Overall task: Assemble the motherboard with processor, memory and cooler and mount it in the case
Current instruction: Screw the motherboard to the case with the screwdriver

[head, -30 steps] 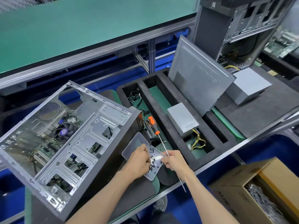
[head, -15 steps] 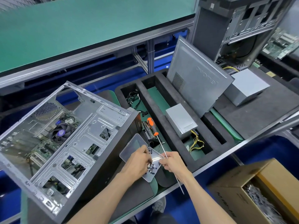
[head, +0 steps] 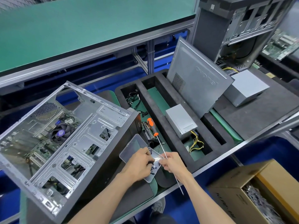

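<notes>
While the left hand (head: 138, 165) digs its fingers into the screw box (head: 153, 167), the right hand (head: 174, 164) pinches the box rim with the screwdriver (head: 157, 139) tucked in its grip. Motherboard (head: 40, 147) with cooler (head: 60, 132) sits inside the case (head: 100, 126), left of both hands.

cardboard box (head: 258, 191) near green-topped bench (head: 80, 29).

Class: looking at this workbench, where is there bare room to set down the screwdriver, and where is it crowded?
Free: the green floor of the long black foam slot, behind the small silver power supply; also the dark mat before the leaning grey side panel. Crowded: around the clear plastic screw box under both hands.
</notes>
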The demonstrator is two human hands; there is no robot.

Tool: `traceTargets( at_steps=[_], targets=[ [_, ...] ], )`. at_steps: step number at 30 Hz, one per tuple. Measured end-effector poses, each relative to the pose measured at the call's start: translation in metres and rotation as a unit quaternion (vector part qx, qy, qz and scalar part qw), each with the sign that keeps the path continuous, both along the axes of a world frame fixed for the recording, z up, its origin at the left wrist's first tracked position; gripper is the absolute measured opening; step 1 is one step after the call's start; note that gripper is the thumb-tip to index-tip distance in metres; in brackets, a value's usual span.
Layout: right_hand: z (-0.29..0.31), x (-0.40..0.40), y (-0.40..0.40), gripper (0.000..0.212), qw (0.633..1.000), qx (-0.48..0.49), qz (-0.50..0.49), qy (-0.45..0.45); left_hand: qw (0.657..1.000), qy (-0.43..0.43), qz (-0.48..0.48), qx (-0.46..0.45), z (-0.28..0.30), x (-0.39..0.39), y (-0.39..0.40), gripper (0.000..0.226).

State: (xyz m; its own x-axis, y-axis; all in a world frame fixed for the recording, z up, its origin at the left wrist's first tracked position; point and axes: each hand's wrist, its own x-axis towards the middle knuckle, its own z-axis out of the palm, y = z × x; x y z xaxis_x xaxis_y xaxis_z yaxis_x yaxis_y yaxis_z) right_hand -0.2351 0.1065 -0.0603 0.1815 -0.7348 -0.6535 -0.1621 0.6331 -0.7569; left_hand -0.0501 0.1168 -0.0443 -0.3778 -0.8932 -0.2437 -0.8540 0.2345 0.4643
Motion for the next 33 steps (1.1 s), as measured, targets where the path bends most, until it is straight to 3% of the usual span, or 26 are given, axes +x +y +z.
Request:
traceTargets(
  at_steps=[12, 17, 19, 22, 28, 31, 33],
  targets=[
    [0.011, 0.0, 0.001, 0.009, 1.0, 0.0, 0.001, -0.006, 0.998, -0.008, 0.004, -0.061, -0.006, -0.007, 0.007, 0.024],
    [0.014, 0.0, 0.001, 0.011, 1.0, -0.004, 0.002, -0.012, 0.995, 0.064, 0.071, -0.041, 0.004, -0.007, 0.01, 0.007],
    [0.013, 0.0, 0.001, 0.011, 1.0, -0.001, 0.001, -0.011, 0.979, 0.123, 0.161, -0.006, 0.013, -0.003, 0.009, 0.005],
    [0.009, -0.001, 0.001, 0.009, 1.0, 0.003, 0.002, -0.005, 0.927, 0.248, 0.277, 0.041, 0.025, 0.002, 0.01, 0.016],
    [0.005, -0.001, 0.0, 0.009, 1.0, 0.004, 0.014, -0.003, 0.831, 0.421, 0.346, 0.113, 0.039, 0.005, 0.008, 0.02],
    [0.005, -0.003, 0.0, 0.008, 1.0, 0.005, 0.017, -0.001, 0.823, 0.439, 0.341, 0.119, 0.042, 0.003, 0.01, 0.024],
    [0.004, -0.003, 0.001, 0.008, 1.0, 0.008, 0.021, 0.003, 0.847, 0.408, 0.326, 0.1, 0.043, 0.004, 0.011, 0.022]
  ],
)
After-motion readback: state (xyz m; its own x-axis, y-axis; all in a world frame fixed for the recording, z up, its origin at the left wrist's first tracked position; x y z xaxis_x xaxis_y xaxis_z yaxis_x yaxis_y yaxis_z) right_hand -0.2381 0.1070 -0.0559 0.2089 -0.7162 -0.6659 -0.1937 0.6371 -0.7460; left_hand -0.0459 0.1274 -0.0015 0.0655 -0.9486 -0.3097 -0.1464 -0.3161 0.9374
